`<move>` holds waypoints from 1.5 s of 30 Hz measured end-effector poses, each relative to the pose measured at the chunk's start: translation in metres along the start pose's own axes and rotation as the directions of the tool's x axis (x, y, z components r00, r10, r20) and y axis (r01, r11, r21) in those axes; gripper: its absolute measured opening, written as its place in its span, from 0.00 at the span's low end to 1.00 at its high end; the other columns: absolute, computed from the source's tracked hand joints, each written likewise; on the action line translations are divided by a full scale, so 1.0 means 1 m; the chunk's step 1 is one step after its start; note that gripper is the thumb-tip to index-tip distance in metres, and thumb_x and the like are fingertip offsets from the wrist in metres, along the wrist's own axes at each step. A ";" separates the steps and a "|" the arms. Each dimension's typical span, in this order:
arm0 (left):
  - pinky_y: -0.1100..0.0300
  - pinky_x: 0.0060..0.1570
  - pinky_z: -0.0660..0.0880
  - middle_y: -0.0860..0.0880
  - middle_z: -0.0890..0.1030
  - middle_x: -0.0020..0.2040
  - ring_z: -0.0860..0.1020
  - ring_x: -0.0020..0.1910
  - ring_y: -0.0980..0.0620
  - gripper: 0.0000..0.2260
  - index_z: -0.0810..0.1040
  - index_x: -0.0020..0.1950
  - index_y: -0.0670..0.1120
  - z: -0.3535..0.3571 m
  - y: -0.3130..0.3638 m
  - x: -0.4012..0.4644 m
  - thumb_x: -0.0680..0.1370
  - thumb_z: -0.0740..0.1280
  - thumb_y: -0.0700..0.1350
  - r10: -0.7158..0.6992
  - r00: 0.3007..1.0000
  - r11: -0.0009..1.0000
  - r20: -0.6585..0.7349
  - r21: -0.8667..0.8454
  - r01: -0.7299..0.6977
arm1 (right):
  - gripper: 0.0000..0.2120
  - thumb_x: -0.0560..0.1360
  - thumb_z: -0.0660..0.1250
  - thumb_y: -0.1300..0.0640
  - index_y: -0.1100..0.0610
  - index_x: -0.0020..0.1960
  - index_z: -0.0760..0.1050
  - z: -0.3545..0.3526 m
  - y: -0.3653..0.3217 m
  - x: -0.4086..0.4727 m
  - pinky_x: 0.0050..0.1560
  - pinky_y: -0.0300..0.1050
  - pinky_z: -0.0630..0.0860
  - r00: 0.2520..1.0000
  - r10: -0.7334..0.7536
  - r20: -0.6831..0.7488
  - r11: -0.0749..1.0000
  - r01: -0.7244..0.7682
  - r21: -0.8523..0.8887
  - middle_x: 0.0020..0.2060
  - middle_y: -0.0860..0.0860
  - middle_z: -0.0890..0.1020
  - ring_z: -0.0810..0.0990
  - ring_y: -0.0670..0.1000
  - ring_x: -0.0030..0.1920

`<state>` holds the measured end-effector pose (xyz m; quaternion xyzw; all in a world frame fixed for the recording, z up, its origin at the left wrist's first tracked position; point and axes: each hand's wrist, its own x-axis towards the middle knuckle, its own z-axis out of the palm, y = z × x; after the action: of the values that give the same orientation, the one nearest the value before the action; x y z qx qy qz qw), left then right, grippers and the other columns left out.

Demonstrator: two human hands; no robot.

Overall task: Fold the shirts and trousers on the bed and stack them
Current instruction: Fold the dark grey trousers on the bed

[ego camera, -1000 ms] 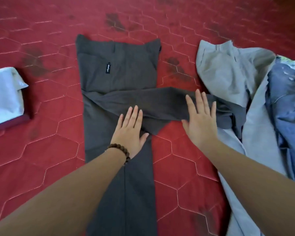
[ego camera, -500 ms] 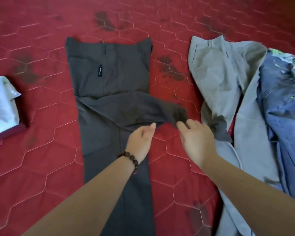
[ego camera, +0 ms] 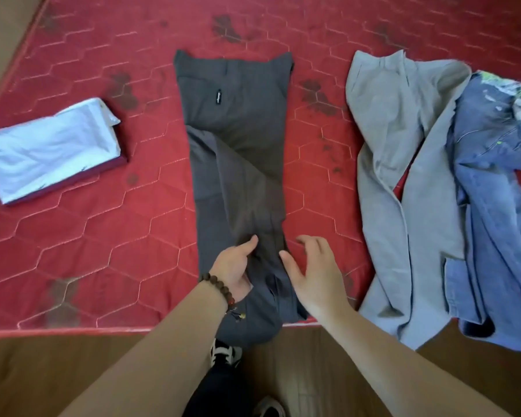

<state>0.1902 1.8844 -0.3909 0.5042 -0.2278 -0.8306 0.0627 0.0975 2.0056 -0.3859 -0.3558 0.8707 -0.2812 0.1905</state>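
Dark grey trousers (ego camera: pixel 238 164) are laid lengthwise down the middle of a red quilted mattress (ego camera: pixel 109 230), one leg folded over the other. The cloth near the knees is gripped by the left hand (ego camera: pixel 233 267), its fingers tucked into a fold, while the right hand (ego camera: pixel 312 267) is held just beside them, fingers spread. A folded white shirt (ego camera: pixel 51 149) is seen at left; light grey trousers (ego camera: pixel 403 164) and a blue shirt (ego camera: pixel 494 191) are heaped at right.

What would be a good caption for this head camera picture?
Left hand holds dark grey trousers lengthwise on the red bed; right hand hovers open.
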 end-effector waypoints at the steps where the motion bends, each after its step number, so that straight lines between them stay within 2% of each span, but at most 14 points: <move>1: 0.48 0.57 0.77 0.40 0.83 0.55 0.81 0.55 0.43 0.14 0.78 0.60 0.37 -0.008 -0.003 -0.007 0.81 0.62 0.45 0.009 1.000 1.000 0.000 0.002 -0.009 | 0.24 0.77 0.59 0.40 0.57 0.61 0.74 0.002 -0.003 0.000 0.51 0.42 0.73 0.982 0.152 0.115 0.983 -0.162 0.083 0.54 0.50 0.77 0.77 0.49 0.54; 4: 0.46 0.60 0.75 0.40 0.82 0.56 0.81 0.56 0.42 0.14 0.77 0.60 0.38 -0.036 -0.015 -0.024 0.82 0.61 0.45 0.031 0.999 0.999 -0.014 0.043 -0.030 | 0.23 0.76 0.64 0.40 0.57 0.58 0.76 0.015 -0.017 -0.011 0.43 0.42 0.76 0.772 0.342 0.535 0.711 -0.585 0.390 0.45 0.51 0.83 0.81 0.50 0.45; 8: 0.42 0.56 0.78 0.39 0.84 0.50 0.83 0.50 0.41 0.10 0.79 0.56 0.36 -0.074 -0.023 -0.029 0.79 0.66 0.41 0.138 0.959 0.963 -0.248 0.259 -0.072 | 0.17 0.75 0.71 0.52 0.61 0.59 0.73 0.043 -0.026 -0.034 0.31 0.43 0.76 0.711 0.299 0.636 0.641 -0.644 0.418 0.40 0.57 0.81 0.78 0.51 0.30; 11: 0.45 0.50 0.80 0.40 0.84 0.47 0.83 0.46 0.42 0.07 0.80 0.50 0.38 -0.093 -0.021 -0.031 0.76 0.70 0.42 0.134 0.946 0.937 -0.294 0.347 -0.025 | 0.10 0.74 0.71 0.55 0.61 0.49 0.75 0.059 -0.033 -0.048 0.36 0.37 0.71 0.776 0.273 0.568 0.772 -0.529 0.352 0.35 0.50 0.78 0.76 0.47 0.35; 14: 0.57 0.36 0.80 0.44 0.83 0.41 0.81 0.38 0.50 0.05 0.77 0.44 0.41 -0.100 -0.023 -0.036 0.76 0.71 0.42 0.070 0.961 0.929 -0.266 0.369 0.035 | 0.07 0.76 0.68 0.56 0.58 0.42 0.73 0.067 -0.041 -0.057 0.40 0.40 0.69 0.851 0.254 0.459 0.861 -0.415 0.294 0.37 0.50 0.76 0.76 0.48 0.41; 18: 0.54 0.43 0.80 0.43 0.82 0.44 0.81 0.42 0.48 0.06 0.76 0.45 0.41 -0.106 -0.025 -0.038 0.76 0.71 0.42 0.056 0.960 0.938 -0.273 0.345 0.043 | 0.07 0.79 0.62 0.55 0.60 0.49 0.72 0.071 -0.048 -0.057 0.44 0.46 0.69 0.840 0.343 0.420 0.840 -0.475 0.264 0.41 0.52 0.76 0.76 0.55 0.45; 23: 0.47 0.53 0.79 0.43 0.83 0.54 0.81 0.54 0.44 0.10 0.78 0.59 0.41 -0.105 -0.026 -0.048 0.81 0.63 0.44 0.120 0.965 0.986 -0.234 0.137 -0.090 | 0.14 0.79 0.61 0.59 0.45 0.61 0.69 0.071 -0.047 -0.071 0.45 0.41 0.74 0.865 0.310 0.394 0.858 -0.433 0.276 0.40 0.46 0.78 0.78 0.50 0.44; 27: 0.54 0.41 0.80 0.45 0.84 0.49 0.82 0.49 0.48 0.08 0.79 0.56 0.42 -0.101 -0.037 -0.064 0.80 0.66 0.44 0.025 0.985 0.964 -0.172 0.264 0.021 | 0.11 0.81 0.59 0.48 0.48 0.54 0.80 0.071 -0.062 -0.083 0.56 0.41 0.74 0.828 0.316 0.463 0.744 -0.519 0.420 0.49 0.44 0.83 0.79 0.45 0.52; 29: 0.54 0.41 0.81 0.42 0.84 0.48 0.83 0.45 0.47 0.08 0.79 0.55 0.39 -0.100 -0.043 -0.071 0.79 0.66 0.42 0.008 0.987 0.926 -0.158 0.374 0.053 | 0.11 0.79 0.62 0.45 0.47 0.43 0.79 0.072 -0.064 -0.090 0.48 0.36 0.73 0.823 0.315 0.472 0.743 -0.523 0.417 0.41 0.44 0.83 0.79 0.43 0.45; 32: 0.46 0.50 0.80 0.35 0.82 0.50 0.82 0.47 0.42 0.10 0.77 0.56 0.33 -0.102 -0.049 -0.078 0.79 0.65 0.39 0.025 0.982 0.894 -0.189 0.444 0.063 | 0.19 0.77 0.67 0.54 0.55 0.29 0.69 0.078 -0.059 -0.099 0.31 0.34 0.63 0.856 0.373 0.358 0.810 -0.488 0.323 0.25 0.46 0.71 0.71 0.47 0.30; 35: 0.41 0.51 0.79 0.34 0.82 0.49 0.82 0.48 0.37 0.08 0.80 0.48 0.35 -0.106 -0.051 -0.081 0.78 0.67 0.41 0.103 0.962 0.890 -0.253 0.455 0.024 | 0.16 0.76 0.68 0.55 0.67 0.36 0.74 0.079 -0.059 -0.103 0.34 0.42 0.67 0.855 0.440 0.274 0.765 -0.517 0.385 0.31 0.59 0.76 0.74 0.56 0.33; 38: 0.38 0.48 0.79 0.36 0.83 0.44 0.82 0.47 0.36 0.11 0.81 0.44 0.36 -0.107 -0.055 -0.082 0.77 0.68 0.44 0.221 0.933 0.833 -0.285 0.553 -0.029 | 0.16 0.77 0.67 0.56 0.60 0.34 0.69 0.074 -0.064 -0.103 0.30 0.35 0.66 0.835 0.466 0.292 0.708 -0.550 0.444 0.29 0.53 0.72 0.71 0.50 0.31; 41: 0.43 0.44 0.80 0.38 0.82 0.38 0.80 0.38 0.39 0.15 0.79 0.42 0.34 -0.101 -0.056 -0.083 0.77 0.68 0.46 0.309 0.893 0.789 -0.328 0.613 -0.048 | 0.10 0.77 0.68 0.57 0.60 0.39 0.71 0.071 -0.067 -0.103 0.34 0.39 0.71 0.839 0.451 0.306 0.694 -0.545 0.471 0.34 0.53 0.75 0.75 0.51 0.37; 45: 0.55 0.34 0.68 0.42 0.71 0.31 0.69 0.33 0.47 0.18 0.74 0.34 0.37 -0.098 -0.057 -0.085 0.78 0.66 0.47 0.379 0.862 0.745 -0.337 0.663 -0.068 | 0.10 0.74 0.72 0.56 0.59 0.41 0.72 0.071 -0.068 -0.098 0.36 0.40 0.71 0.817 0.492 0.300 0.666 -0.575 0.474 0.37 0.52 0.77 0.76 0.51 0.39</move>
<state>0.3229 1.9325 -0.3851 0.6417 -0.5319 -0.5508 0.0434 0.2358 2.0121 -0.3850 -0.0347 0.8027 -0.4214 0.4206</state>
